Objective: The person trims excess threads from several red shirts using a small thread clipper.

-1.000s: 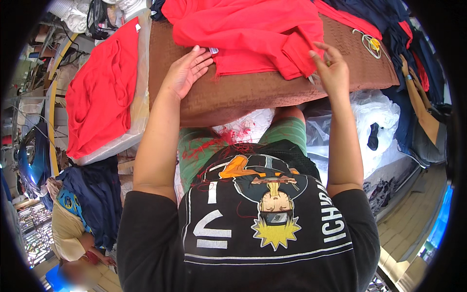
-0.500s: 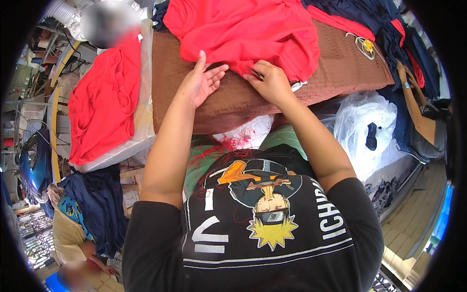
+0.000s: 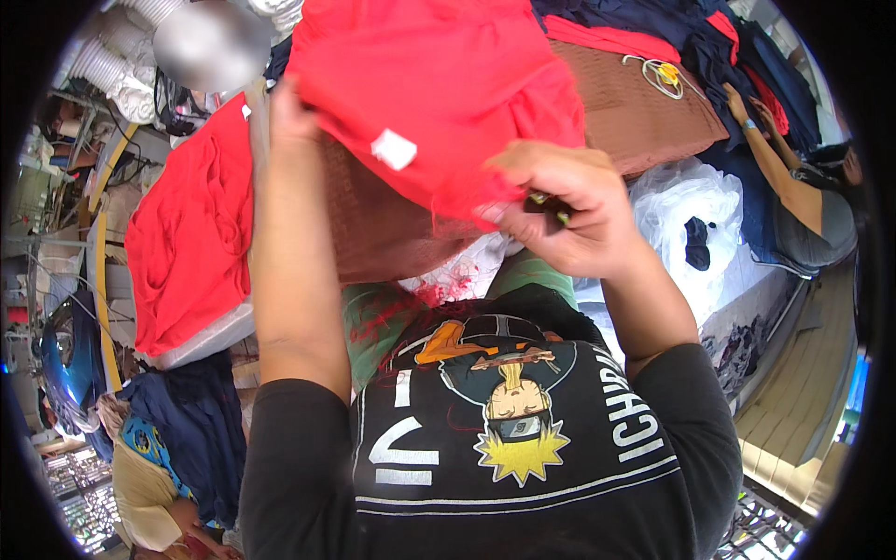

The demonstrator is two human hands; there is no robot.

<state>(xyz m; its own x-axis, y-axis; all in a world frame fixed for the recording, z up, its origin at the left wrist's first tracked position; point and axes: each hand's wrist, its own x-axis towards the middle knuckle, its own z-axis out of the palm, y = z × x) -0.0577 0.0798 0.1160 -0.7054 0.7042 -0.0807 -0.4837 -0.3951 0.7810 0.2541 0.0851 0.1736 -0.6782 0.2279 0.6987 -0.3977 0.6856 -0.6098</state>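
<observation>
A red garment (image 3: 439, 84) is lifted off the brown padded table (image 3: 373, 224) and stretched between my hands. At its left edge my left hand (image 3: 292, 114), blurred by motion, is closed on the cloth. My right hand (image 3: 574, 201) pinches the lower right corner between thumb and fingers. A small dark tool with yellow-green bits (image 3: 549, 209) sticks out inside that same hand; its kind is not clear. On the near part of the garment a white label (image 3: 394, 149) faces up.
Another red garment (image 3: 191, 233) lies on a stand at left. Dark blue clothes (image 3: 644, 23) and a yellow-white cord (image 3: 665, 77) are at the far right. Clear plastic (image 3: 686, 215) sits right of my lap. Red threads (image 3: 439, 289) litter my lap. Another person's arms (image 3: 770, 154) reach in at right.
My left hand has gone from open beside the garment to gripping its left edge. My right hand has moved nearer and to the right, raising the cloth; the white label now shows.
</observation>
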